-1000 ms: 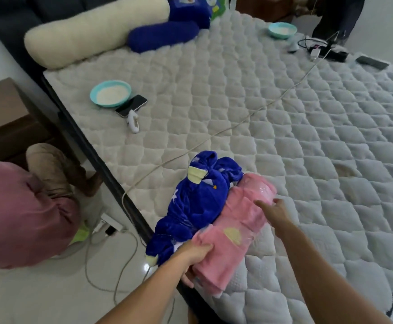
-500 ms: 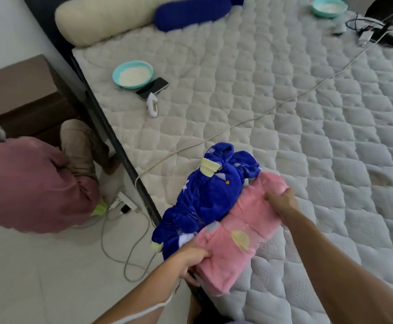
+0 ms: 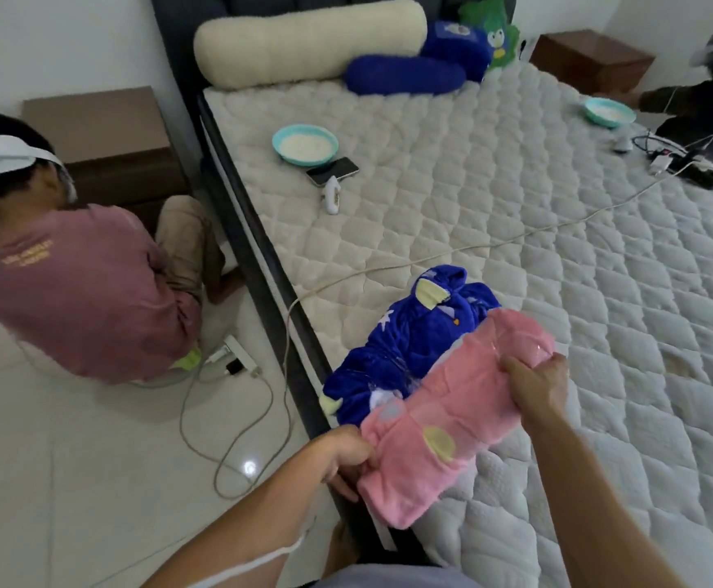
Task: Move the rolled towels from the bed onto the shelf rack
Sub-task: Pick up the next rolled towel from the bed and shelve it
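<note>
Near the bed's left edge, a turquoise bowl [image 3: 305, 144] holds something white, and a second bowl [image 3: 609, 112] across the mattress [image 3: 495, 197] holds the same. At the near corner, the left hand [image 3: 342, 458] pinches the pink rolled towel [image 3: 452, 413] at its near end; the right hand [image 3: 537, 386] grasps its far end. The blue rolled towel [image 3: 414, 341] lies touching it. Since half a second ago, the view has tilted upward, and both grips are unchanged.

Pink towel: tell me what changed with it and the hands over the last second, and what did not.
The right hand, which lay flat on the pink towel a second ago, now grips its far end. The left hand keeps holding the near end. The towel itself has barely moved and still lies against the blue towel at the edge of the bed.
</note>
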`<state>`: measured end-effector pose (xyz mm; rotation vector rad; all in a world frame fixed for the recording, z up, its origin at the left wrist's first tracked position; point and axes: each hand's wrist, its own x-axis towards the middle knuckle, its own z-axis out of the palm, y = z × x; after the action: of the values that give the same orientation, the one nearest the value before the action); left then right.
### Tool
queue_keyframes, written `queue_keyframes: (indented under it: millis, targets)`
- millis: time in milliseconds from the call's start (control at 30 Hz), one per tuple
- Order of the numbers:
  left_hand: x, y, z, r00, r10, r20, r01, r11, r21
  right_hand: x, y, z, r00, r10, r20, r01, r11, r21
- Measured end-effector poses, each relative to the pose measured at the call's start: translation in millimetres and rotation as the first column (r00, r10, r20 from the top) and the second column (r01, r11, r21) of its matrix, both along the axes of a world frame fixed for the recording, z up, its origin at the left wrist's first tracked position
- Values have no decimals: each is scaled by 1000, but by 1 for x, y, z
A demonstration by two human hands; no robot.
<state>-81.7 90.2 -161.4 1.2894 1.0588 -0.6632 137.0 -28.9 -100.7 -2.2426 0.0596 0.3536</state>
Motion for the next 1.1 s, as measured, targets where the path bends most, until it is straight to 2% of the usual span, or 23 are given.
queue_keyframes:
  millis: [100,267,367,467,533,600,767,933,1033,1100]
  targets:
    - [-44,3,11,995,52,86,-52,999,-3,-42,13,27,993,64,104,-67,997,31]
    - [-137,1,36,946,229,228,-232,973,-14,-125,49,74,936,252,247,-287,950,121]
    - [-205,6,48,891,366,268,-376,927,-17,-190,86,93,875,380,301,-442,880,173]
    - [-282,16,49,800,529,283,-553,834,4,-272,124,104,775,545,321,-621,752,223]
    - [-334,19,47,711,641,291,-675,737,25,-329,147,111,693,636,340,-718,651,246]
    - [-381,20,45,602,741,298,-781,624,28,-386,165,120,575,712,404,-818,511,263]
    - [-478,26,37,237,916,325,-966,257,-22,-524,213,136,217,829,516,-962,92,257]
    - [-568,33,29,-86,949,304,-996,-75,-47,-659,259,129,-96,826,555,-936,-265,232]
    - [-618,42,20,-296,913,280,-954,-296,-43,-733,284,116,-272,781,562,-863,-456,215]
    - [-644,41,16,-399,885,242,-915,-402,-35,-776,294,105,-386,741,549,-804,-563,193]
